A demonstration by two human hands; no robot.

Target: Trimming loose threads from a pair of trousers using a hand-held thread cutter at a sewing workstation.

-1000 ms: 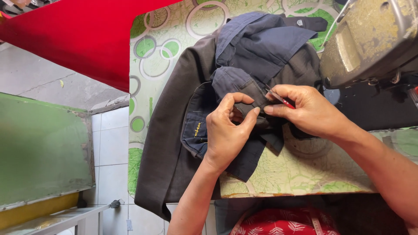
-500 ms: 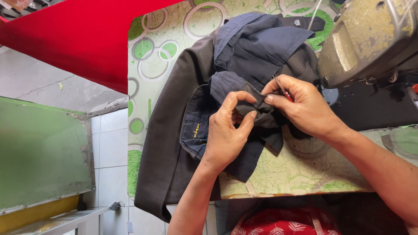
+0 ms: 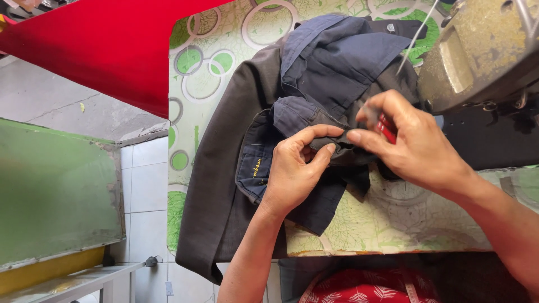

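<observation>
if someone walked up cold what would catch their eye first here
Probably the two hands at centre: the left hand and right hand pinch a fold of the dark navy garment piled on the green circle-patterned table. Next, the bright red cloth across the upper left, and the worn sewing machine at upper right.

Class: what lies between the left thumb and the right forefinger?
In the head view, a pinched fold of dark grey fabric lies between the left hand and right hand.
</observation>
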